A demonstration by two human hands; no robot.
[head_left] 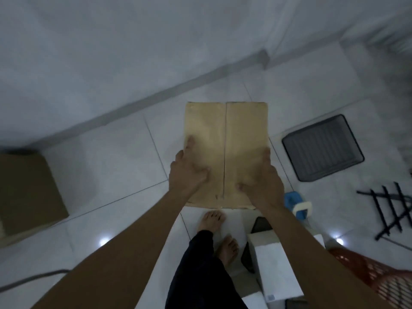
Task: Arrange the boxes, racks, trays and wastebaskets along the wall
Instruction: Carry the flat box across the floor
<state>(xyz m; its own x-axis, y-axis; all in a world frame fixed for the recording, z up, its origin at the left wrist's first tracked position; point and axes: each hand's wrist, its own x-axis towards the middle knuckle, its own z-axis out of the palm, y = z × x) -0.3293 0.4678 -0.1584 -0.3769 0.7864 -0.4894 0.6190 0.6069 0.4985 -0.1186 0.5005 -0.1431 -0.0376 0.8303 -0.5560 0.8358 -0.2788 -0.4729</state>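
Note:
A tan cardboard box [225, 139] with a seam down its top is held in front of me above the white floor. My left hand [186, 171] grips its left edge, thumb lying on top. My right hand [260, 184] grips its right edge the same way. The wall's grey skirting [156, 94] runs diagonally just beyond the box. A larger brown box [26, 192] stands on the floor at the left, near the wall. A dark ribbed tray [323, 148] lies on the floor at the right.
A black wire rack [388, 208] lies at the right. A red mesh wastebasket [383, 279] sits at the bottom right, a white box [276, 264] beside my bare feet [211, 219], and a blue and white object [296, 202] under my right wrist.

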